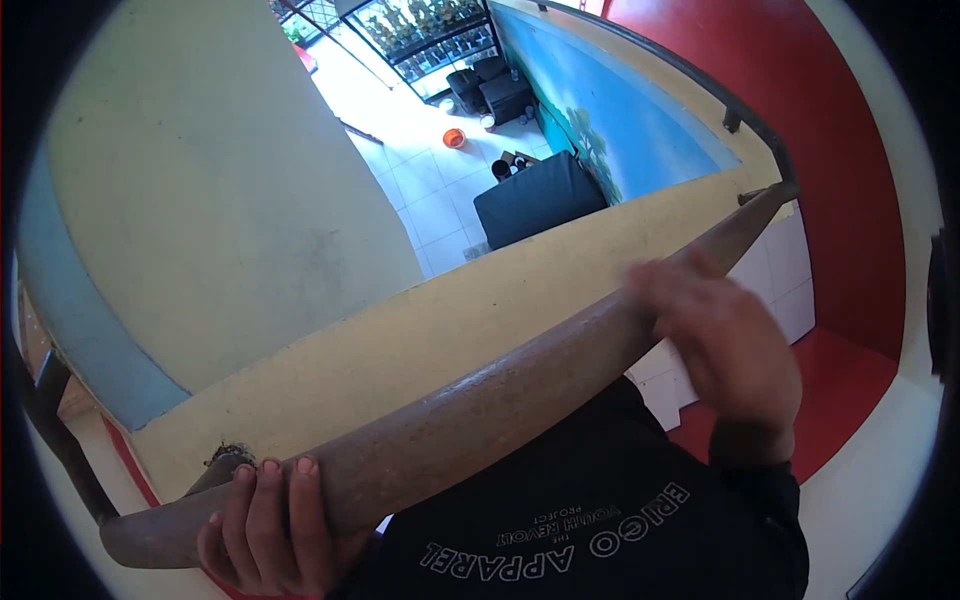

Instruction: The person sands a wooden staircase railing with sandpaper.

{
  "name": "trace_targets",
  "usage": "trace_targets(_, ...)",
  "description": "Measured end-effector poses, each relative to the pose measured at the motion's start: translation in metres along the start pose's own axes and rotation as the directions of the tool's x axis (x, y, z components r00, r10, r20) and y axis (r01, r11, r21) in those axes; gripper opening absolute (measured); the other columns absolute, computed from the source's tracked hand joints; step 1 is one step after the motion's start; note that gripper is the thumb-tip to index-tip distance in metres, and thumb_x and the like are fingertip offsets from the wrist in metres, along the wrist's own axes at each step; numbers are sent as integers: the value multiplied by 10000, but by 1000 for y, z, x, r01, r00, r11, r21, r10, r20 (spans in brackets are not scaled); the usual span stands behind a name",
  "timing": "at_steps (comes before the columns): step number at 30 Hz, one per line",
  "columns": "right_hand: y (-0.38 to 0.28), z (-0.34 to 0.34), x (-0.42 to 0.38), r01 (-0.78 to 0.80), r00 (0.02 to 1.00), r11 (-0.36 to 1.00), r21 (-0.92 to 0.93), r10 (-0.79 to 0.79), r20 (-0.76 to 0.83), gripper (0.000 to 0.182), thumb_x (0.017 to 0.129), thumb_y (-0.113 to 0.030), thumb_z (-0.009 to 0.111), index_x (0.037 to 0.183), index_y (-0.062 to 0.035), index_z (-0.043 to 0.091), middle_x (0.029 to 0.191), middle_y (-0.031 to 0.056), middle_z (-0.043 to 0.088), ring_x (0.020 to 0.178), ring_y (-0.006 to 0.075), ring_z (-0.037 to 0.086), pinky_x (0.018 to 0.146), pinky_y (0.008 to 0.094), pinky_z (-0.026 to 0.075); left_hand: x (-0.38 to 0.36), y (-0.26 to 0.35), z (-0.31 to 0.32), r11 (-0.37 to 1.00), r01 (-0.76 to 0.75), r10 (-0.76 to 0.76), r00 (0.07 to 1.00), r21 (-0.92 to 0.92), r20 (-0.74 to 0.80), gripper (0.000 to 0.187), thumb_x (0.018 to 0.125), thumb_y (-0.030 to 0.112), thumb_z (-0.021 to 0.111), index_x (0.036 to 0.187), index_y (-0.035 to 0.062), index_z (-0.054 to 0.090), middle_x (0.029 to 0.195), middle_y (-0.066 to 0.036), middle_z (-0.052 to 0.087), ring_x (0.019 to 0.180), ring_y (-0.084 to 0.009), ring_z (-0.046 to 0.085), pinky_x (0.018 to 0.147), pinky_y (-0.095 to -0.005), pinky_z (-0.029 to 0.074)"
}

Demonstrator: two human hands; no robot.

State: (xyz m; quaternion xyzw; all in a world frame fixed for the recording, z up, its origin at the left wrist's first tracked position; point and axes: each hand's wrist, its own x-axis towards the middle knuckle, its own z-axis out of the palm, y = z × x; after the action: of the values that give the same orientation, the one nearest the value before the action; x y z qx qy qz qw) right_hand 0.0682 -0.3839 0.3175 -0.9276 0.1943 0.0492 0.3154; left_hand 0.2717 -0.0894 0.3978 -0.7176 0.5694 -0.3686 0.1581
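A thick brown handrail (460, 410) runs diagonally from the lower left to the upper right, in front of a dark shirt with printed lettering. My left hand (270, 525) is wrapped over the rail near its lower left end, fingers on its upper side. Farther up the rail on the right, my right hand (715, 325) is smeared by motion. It is at or just above the rail, and I cannot make out whether it touches it. Nothing can be made out in its blurred fingers.
Beyond the rail stands a cream low wall (480, 310). On the tiled floor below are a dark padded seat (540, 200), an orange bucket (454, 138) and dark chairs (505, 95). A shelf rack (425, 40) stands farther back. A red wall (840, 200) is at right.
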Motion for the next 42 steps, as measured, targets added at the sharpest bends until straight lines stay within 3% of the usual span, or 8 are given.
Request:
trace_targets(1, 7, -1, 3, -179, 984, 983, -47, 178, -7, 428, 927, -102, 596, 1347, -22, 591, 1387, 198, 591, 1265, 351, 588, 1135, 498, 406, -1, 0, -1, 1000, 12, -12, 1000, 2, 10, 597, 944, 620, 367, 892, 150, 731, 866, -34, 720, 857, -234, 728, 901, -444, 467)
trace_targets(4, -24, 5, -5, 226, 972, 967, 117, -216, -89, 378, 926, -93, 578, 1295, -49, 645, 1353, 194, 617, 1266, 356, 585, 1158, 508, 371, 5, 6, -3, 998, 63, -63, 998, -27, 15, 580, 937, 616, 386, 898, 151, 730, 860, -34, 717, 856, -237, 729, 900, -449, 465)
trace_targets(11, 23, 2, -26, 94, 993, 940, 329, -66, -94, 448, 911, -60, 528, 1351, -62, 607, 1408, 147, 592, 1343, 389, 514, 1196, 530, 275, 1, 4, -4, 997, 70, -70, 997, 13, 34, 578, 921, 639, 410, 907, 157, 728, 854, -36, 717, 859, -245, 729, 894, -447, 466)
trace_targets(16, 97, -4, -63, -614, 770, 782, -104, 565, -298, 391, 1029, -84, 427, 1384, -31, 580, 1414, 201, 576, 1366, 367, 504, 1192, 477, 292, 9, 16, -2, 985, 171, -170, 985, -15, 13, 643, 905, 726, 414, 902, 163, 725, 853, -37, 721, 860, -249, 730, 882, -443, 470)
trace_targets(19, 122, -5, -96, -590, 664, 775, 226, 625, -411, 390, 1060, -96, 384, 1396, -26, 570, 1432, 184, 569, 1376, 307, 503, 1184, 427, 316, 4, 10, -3, 989, 145, -145, 989, -13, 13, 686, 911, 749, 392, 909, 151, 728, 858, -40, 724, 855, -251, 728, 857, -434, 479)
trace_targets(30, 129, 22, -99, -531, 637, 827, 187, 534, -555, 399, 1092, -145, 375, 1436, -5, 523, 1458, 134, 557, 1395, 251, 473, 1164, 359, 331, 2, 1, 4, 998, 57, -58, 997, -9, -58, 760, 869, 765, 455, 951, 65, 741, 884, -110, 722, 825, -261, 705, 793, -410, 510)
trace_targets(36, 130, 32, -92, -225, 719, 971, 78, 220, -659, 390, 1079, -122, 375, 1414, -55, 565, 1405, 158, 597, 1335, 277, 544, 1137, 411, 398, 2, 1, 5, 995, 95, -99, 990, -39, -98, 780, 850, 788, 474, 950, 61, 737, 874, -105, 715, 836, -272, 705, 800, -417, 515)
trace_targets(42, 128, 48, -96, -347, 747, 937, 45, 305, -591, 389, 1059, -59, 379, 1389, -76, 584, 1392, 151, 611, 1321, 317, 560, 1162, 500, 366, 2, 1, 0, 997, 81, -80, 996, 6, -33, 765, 860, 786, 462, 917, 70, 724, 876, -91, 716, 825, -274, 711, 801, -420, 505)
